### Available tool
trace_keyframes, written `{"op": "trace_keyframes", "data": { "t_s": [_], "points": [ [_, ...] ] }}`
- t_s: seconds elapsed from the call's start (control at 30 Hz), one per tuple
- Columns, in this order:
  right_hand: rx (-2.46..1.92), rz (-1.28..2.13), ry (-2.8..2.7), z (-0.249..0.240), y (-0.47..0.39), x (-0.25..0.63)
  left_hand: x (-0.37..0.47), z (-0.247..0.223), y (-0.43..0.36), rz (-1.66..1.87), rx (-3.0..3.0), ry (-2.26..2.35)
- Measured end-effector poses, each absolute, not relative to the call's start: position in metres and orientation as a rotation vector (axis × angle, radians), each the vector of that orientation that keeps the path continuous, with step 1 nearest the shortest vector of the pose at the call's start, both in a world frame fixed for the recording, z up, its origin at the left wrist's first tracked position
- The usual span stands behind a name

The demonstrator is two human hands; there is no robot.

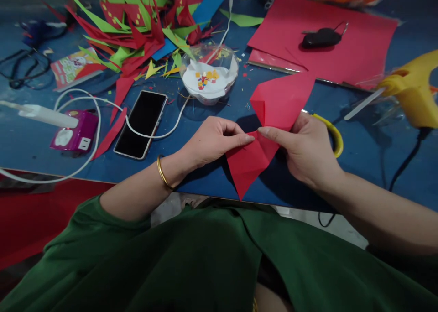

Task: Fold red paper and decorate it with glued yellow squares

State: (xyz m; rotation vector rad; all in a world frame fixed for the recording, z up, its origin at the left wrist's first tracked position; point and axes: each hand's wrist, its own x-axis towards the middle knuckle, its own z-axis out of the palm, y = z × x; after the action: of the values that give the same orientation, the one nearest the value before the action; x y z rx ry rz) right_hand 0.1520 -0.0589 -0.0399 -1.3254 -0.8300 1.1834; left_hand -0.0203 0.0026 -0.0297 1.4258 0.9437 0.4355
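Observation:
A creased piece of red paper [278,100] spans both hands above the blue table, near its front edge. Its lower part folds down to a point, and its upper part flares out to the right. My left hand [214,141] pinches the left edge at the narrow middle, thumb on top. From the other side, my right hand [306,148] grips the same narrow middle, its thumb pressed flat on the paper and its fingers behind. Partly hidden behind the right hand is a pair of scissors with a yellow handle [337,141].
Left of the hands lie a phone [141,125] and a purple power adapter [77,132] with a white cable. Beyond stands a clear bowl [208,81] with paper bits. Red and green paper scraps [133,43], red sheets [362,43] and a yellow glue gun [410,91] surround it.

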Motion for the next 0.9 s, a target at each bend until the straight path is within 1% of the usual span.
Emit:
{"op": "trace_keyframes", "data": {
  "t_s": [0.27, 0.43, 0.9],
  "points": [
    [-1.316, 1.199, -0.77, -0.0402, -0.0567, 0.1512, -0.0247, -0.0286, 0.0048, 0.323, 1.472, 0.956],
    [-1.259, 1.212, -0.754, -0.04, -0.057, 0.1511, -0.0247, -0.0301, 0.0048, 0.323, 1.476, 0.969],
    [-1.315, 1.196, -0.826, -0.0425, -0.0571, 0.1526, -0.0222, -0.0264, 0.0044, 0.311, 1.456, 0.981]
  ]
}}
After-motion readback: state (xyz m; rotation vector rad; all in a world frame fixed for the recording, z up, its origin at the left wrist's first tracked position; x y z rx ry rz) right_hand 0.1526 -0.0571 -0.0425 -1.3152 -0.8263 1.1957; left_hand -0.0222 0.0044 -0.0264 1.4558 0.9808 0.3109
